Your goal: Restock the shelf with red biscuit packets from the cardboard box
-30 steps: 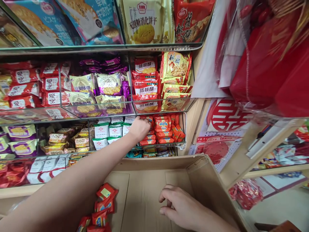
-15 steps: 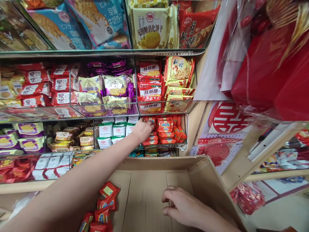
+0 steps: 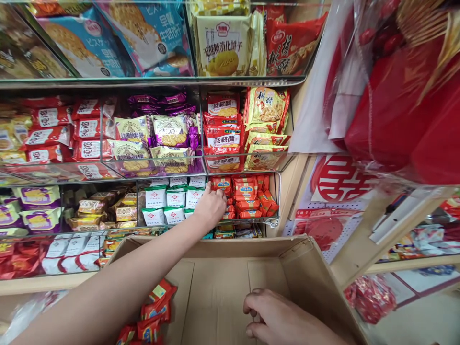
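Observation:
My left hand [image 3: 212, 206] reaches across to the lower shelf and touches the small red snack packets [image 3: 246, 189] stacked in its right-end compartment. Its fingers look partly spread, though some tips are hidden against the packets. White and green packets [image 3: 176, 199] sit just left of that hand. Over the open cardboard box [image 3: 215, 278] hovers my right hand [image 3: 266, 314], its fingers loosely curled, the thumb apart and nothing visible in the gap. More red packets [image 3: 156, 311] lie in the box's left part, partly behind my left forearm.
Clear dividers and a ledge [image 3: 247, 163] front the shelf of wrapped biscuits above my left hand. A wooden post [image 3: 287, 191] borders the shelves on the right. Red decorations in plastic [image 3: 395, 105] hang at upper right. A red bundle [image 3: 372, 297] lies lower right.
My left hand has moved slightly down and left, uncovering a red packet at the top of the stack. My right hand has sunk a little over the box. The view has shifted slightly.

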Motion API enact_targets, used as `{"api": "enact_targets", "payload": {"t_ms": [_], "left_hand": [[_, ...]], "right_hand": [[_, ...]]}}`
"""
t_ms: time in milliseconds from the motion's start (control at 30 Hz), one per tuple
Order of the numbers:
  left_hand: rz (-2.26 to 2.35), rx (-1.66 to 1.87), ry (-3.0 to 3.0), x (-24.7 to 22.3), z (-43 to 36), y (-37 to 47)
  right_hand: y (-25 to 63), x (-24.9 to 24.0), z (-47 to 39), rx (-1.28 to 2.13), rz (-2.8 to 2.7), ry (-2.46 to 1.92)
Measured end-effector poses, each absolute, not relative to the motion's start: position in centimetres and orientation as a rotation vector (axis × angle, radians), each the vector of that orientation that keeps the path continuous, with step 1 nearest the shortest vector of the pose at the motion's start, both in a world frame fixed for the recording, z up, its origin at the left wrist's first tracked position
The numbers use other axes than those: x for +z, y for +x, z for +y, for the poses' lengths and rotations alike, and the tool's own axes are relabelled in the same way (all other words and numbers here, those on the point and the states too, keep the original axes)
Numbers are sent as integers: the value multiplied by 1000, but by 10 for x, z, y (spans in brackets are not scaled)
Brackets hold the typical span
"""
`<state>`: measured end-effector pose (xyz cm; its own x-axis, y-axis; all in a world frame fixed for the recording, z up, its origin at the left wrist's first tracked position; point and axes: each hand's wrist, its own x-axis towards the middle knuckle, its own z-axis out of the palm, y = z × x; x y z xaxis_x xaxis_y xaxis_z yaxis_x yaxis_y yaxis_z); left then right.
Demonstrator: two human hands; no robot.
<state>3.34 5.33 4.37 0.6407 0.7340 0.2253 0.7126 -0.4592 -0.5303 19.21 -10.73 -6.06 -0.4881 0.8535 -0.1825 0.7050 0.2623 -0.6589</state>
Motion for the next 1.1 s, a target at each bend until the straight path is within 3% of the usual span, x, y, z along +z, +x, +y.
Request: {"api": "enact_targets", "payload": {"t_ms": [1100], "left_hand": [[-1371, 114, -2486, 62, 58, 53]], "right_hand": [[197, -69, -111, 1137, -2370, -1641]]}}
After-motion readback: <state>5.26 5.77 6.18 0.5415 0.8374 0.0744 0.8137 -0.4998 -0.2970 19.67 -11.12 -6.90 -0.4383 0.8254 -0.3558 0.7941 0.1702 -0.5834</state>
